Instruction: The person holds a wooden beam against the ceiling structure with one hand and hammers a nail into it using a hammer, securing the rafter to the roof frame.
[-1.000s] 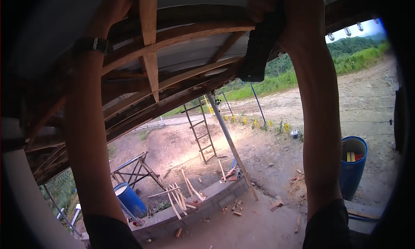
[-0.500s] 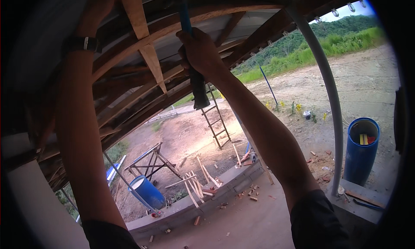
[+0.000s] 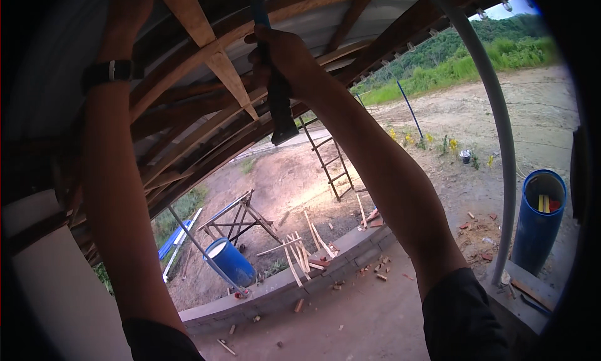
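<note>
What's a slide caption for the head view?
Under timber roof framing, the right hand grips a black-handled tool, left hand raised.

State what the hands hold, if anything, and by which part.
Right hand: a blue-shafted tool, by its dark grip's upper part. Left hand: cannot tell.

Roof timbers (image 3: 216, 57) overhead; tool handle (image 3: 283, 113) in right hand (image 3: 287, 57), left hand (image 3: 128, 13) at upper left. Wood strips (image 3: 300, 261) across middle of low block wall's top (image 3: 210, 308). Left barrel (image 3: 235, 264) behind wall, left of strips; trestle (image 3: 239, 223) behind both, ladder (image 3: 330, 161) farther right. Offcuts (image 3: 299, 305) on floor (image 3: 357, 323) before wall. Post (image 3: 508, 167) at right ledge's (image 3: 543, 287) left end, right barrel (image 3: 537, 236) behind ledge.
</note>
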Available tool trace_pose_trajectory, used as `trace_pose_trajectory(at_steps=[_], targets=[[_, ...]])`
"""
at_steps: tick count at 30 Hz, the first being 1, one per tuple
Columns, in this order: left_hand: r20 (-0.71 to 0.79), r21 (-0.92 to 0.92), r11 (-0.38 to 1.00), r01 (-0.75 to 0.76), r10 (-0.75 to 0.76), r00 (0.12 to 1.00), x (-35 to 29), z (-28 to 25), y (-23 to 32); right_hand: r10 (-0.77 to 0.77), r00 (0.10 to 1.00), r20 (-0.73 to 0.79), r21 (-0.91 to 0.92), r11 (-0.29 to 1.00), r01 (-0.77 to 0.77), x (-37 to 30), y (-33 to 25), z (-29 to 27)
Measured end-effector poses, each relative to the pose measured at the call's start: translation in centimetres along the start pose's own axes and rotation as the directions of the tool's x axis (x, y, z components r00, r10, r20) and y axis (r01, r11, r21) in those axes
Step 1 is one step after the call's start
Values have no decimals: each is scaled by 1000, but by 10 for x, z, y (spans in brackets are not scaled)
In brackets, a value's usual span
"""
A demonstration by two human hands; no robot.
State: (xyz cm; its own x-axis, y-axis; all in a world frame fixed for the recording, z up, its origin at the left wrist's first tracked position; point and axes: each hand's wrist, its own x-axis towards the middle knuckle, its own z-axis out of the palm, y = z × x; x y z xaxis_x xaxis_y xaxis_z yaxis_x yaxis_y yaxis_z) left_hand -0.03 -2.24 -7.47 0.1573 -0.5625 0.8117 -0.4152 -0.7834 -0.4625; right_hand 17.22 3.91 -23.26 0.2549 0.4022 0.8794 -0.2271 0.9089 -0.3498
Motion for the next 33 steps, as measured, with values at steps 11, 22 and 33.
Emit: trace_pose_trajectory(at_steps=[11,22,33], targets=[[41,-19,1000,6,-5,999,3,-6,-6,-35,999,4,-58,998,35,3,-20,-5],[45,-71,981,180,-177,983,50,-48,-43,101,989,107,-246,967,-72,-14,-3,-23],[2,-6,991,-135,135,991,-17,2,8,86,992,89,-193,979,-67,-16,-14,-21]])
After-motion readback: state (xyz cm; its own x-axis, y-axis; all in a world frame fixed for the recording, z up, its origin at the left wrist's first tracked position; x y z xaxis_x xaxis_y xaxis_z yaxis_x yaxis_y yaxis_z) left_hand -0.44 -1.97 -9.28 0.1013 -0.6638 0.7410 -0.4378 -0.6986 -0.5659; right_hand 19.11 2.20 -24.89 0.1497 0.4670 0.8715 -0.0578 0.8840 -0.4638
